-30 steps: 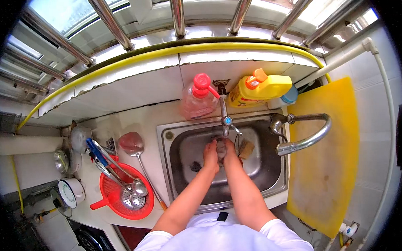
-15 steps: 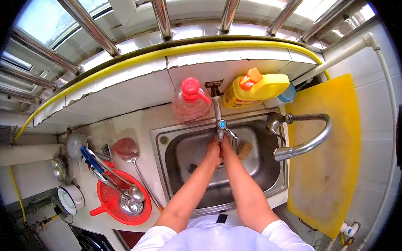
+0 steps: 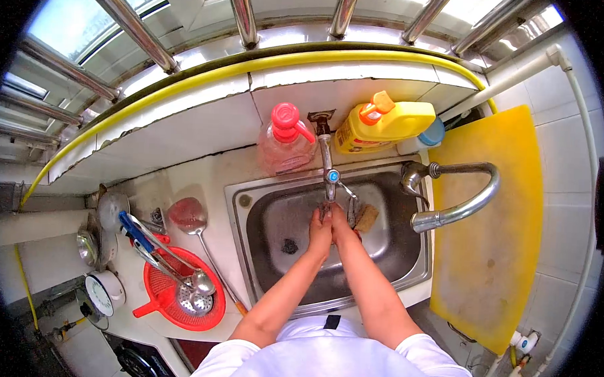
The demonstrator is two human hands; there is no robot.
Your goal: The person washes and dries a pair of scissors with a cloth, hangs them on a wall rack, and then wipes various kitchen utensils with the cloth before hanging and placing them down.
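Shifted left hand (image 3: 320, 233) and right hand (image 3: 341, 226) slightly down-frame from tap (image 3: 328, 159) since earlier frame. Holding fingers (image 3: 319, 222) close together just below tap, mid-frame; can't tell if grasping anything. Reaching over sink (image 3: 393, 245), sponge (image 3: 367, 219) just right of right hand.

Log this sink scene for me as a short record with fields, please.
Left hand: beside the right under the tap; grip unclear
Right hand: close against the left; grip unclear
Tap: straight metal, above both hands
Sink: metal, set in the counter
In sink: sponge, right of the hands
Behind sink: pink-topped bottle; yellow jug with orange top
Left counter: turner; red colander bearing metal utensils
Right side: curved faucet; yellow board, leaning
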